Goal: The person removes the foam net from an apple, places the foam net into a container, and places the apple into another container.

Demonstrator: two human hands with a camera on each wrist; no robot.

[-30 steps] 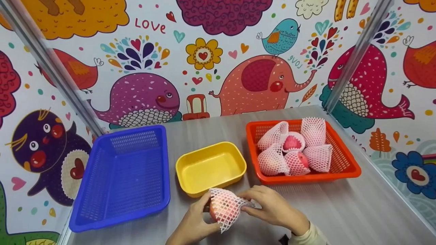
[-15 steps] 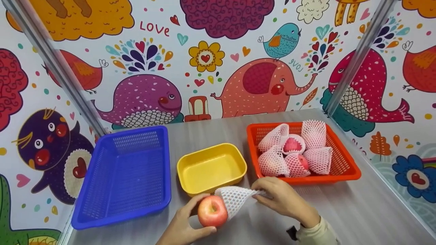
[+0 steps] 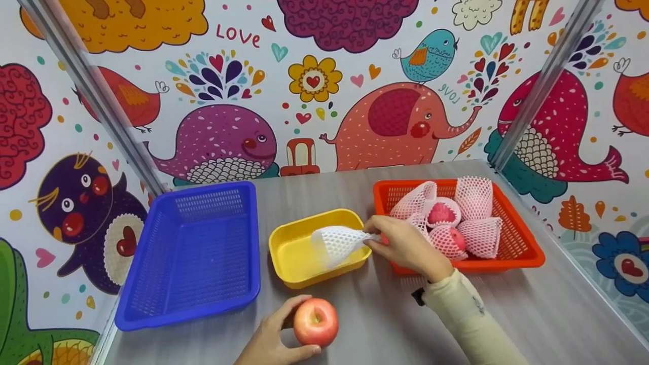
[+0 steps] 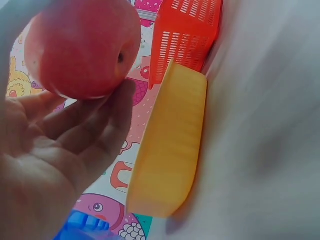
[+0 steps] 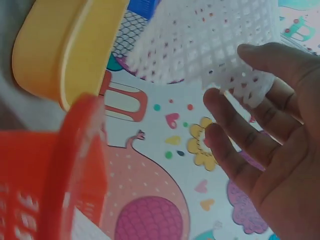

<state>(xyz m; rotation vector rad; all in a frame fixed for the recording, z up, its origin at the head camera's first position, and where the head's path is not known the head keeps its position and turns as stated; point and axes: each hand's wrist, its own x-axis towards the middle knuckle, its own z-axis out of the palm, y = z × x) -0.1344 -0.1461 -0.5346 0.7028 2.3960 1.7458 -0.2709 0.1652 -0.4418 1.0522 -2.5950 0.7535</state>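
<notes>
My left hand [image 3: 274, 332] holds a bare red apple [image 3: 315, 322] above the table's near side, its stem hollow turned up. In the left wrist view the fingers curl under the apple [image 4: 85, 47]. My right hand [image 3: 405, 247] pinches one end of a white foam fruit net [image 3: 340, 245]. The net hangs over the yellow tub [image 3: 291, 253], its loose end blurred. In the right wrist view the net [image 5: 195, 40] lies between the thumb and the fingers.
To the right, a red basket [image 3: 527, 256] contains several fruits in pink foam nets [image 3: 481, 237]; my right forearm passes near its front corner. A blue basket [image 3: 203, 268] stands to the left. Patterned panels enclose the table [image 3: 375, 324].
The foam net has come off the apple. My right hand has carried it up and away to above the yellow tub. My left hand still holds the apple in nearly the same place.
</notes>
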